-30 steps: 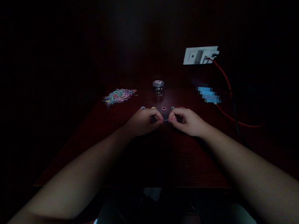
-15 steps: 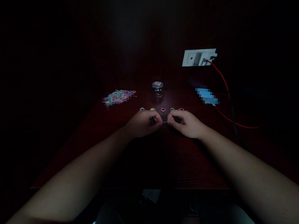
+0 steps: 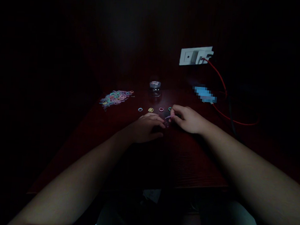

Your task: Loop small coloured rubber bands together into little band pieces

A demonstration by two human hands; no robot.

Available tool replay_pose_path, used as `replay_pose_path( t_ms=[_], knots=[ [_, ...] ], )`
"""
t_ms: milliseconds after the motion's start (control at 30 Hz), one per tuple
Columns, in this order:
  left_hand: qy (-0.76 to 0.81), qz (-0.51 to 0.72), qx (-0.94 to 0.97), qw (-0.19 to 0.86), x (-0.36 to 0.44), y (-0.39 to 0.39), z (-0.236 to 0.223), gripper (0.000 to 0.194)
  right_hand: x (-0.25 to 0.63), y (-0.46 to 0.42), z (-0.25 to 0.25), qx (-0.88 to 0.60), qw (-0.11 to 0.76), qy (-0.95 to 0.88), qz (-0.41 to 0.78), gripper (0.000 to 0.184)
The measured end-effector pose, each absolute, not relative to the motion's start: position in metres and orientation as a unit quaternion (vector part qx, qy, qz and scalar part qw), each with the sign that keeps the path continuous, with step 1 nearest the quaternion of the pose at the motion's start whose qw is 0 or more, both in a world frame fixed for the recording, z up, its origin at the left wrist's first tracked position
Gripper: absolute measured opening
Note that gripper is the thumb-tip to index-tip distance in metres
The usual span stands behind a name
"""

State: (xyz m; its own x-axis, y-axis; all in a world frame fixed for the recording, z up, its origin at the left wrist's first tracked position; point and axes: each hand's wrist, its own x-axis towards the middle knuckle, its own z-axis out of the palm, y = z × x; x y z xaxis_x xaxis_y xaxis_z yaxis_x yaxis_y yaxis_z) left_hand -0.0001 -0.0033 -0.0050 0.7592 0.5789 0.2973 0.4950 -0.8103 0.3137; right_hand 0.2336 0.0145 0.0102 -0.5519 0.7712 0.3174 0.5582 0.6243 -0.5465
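A white plug (image 3: 200,57) sits in a wall socket (image 3: 184,57), with a red cord (image 3: 221,77) hanging down near a blurry blue thing (image 3: 204,94) on the dark red counter (image 3: 198,154).

Open tabletop (image 3: 195,157) is stretching between the forearms (image 3: 82,180). Left hand (image 3: 148,128) and right hand (image 3: 187,119) are narrowing the forward passage; a row of small bands (image 3: 150,110) is obstructing low travel just beyond. Gaps are running either side of the jar (image 3: 155,89), with the band pile (image 3: 116,98) bounding the left, a blurred blue object (image 3: 204,94) and red cable (image 3: 242,123) the right.
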Motion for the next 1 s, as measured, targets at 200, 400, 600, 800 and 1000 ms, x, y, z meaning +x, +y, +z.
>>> replay_pose_path(
  t_ms=[200, 400, 600, 800, 1000],
  knots=[
    [0.302, 0.159, 0.933, 0.112, 0.002, -0.009, -0.001, 0.039, 0.232, 0.014, 0.010, -0.399, 0.275, -0.850, 0.206, 0.007],
    [0.305, 0.147, 0.935, 0.105, 0.004, -0.011, 0.001, 0.049, 0.232, 0.014, 0.010, -0.410, 0.279, -0.846, 0.198, 0.005],
    [0.297, 0.176, 0.934, 0.097, 0.002, -0.009, 0.001, 0.050, 0.231, 0.015, 0.011, -0.425, 0.292, -0.839, 0.171, 0.005],
    [0.278, 0.189, 0.935, 0.111, 0.008, -0.014, 0.005, 0.053, 0.230, 0.015, 0.014, -0.486, 0.306, -0.806, 0.144, 0.007],
    [0.275, 0.169, 0.939, 0.122, 0.011, -0.017, 0.004, 0.056, 0.227, 0.014, 0.013, -0.465, 0.303, -0.815, 0.169, 0.008]
  ],
)
